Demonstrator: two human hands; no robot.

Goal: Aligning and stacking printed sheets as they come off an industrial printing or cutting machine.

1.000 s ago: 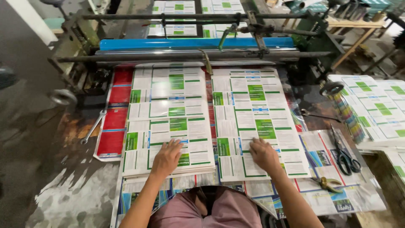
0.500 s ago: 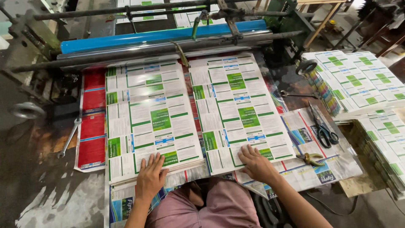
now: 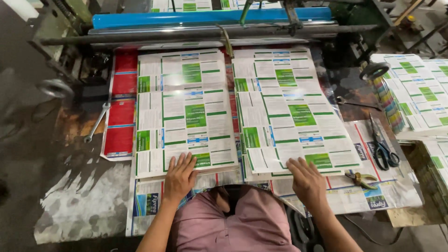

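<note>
Two stacks of white printed sheets with green blocks lie side by side on the worktop (image 3: 84, 205). At far left a metal spanner (image 3: 96, 122) rests beside red printed sheets (image 3: 122, 105). The left hand (image 3: 179, 176) lies flat, fingers spread, on the left stack (image 3: 182, 109); the right hand (image 3: 305, 179) presses open-palmed on the right stack (image 3: 289, 107). Black-handled scissors (image 3: 382, 147) lie further right.
</note>
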